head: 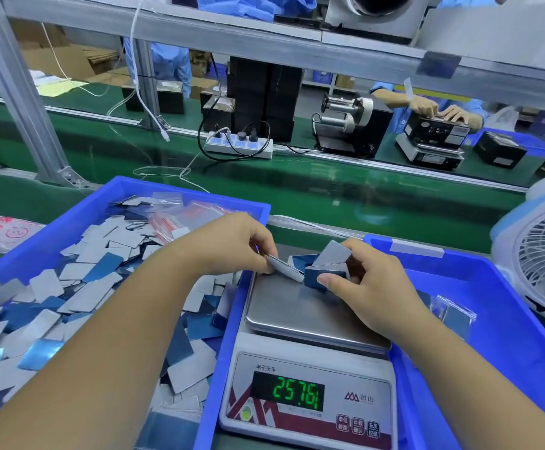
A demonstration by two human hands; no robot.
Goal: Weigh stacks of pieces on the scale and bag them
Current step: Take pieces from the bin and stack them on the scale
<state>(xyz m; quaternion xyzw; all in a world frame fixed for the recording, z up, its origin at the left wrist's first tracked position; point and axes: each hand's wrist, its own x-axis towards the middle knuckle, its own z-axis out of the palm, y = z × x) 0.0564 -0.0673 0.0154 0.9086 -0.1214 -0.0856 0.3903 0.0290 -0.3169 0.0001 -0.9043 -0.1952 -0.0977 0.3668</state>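
Observation:
A digital scale stands between two blue bins, its green display reading 257.61. At the far edge of the steel pan, my right hand grips a thick stack of blue and grey pieces, tilted on the pan. My left hand pinches a thin bunch of grey pieces right beside that stack. The left blue bin holds several loose blue and grey pieces and small zip bags.
The right blue bin holds a few clear bags. A white fan stands at the far right. Beyond the bins runs a green conveyor belt with a power strip; another person's hands work at a second scale.

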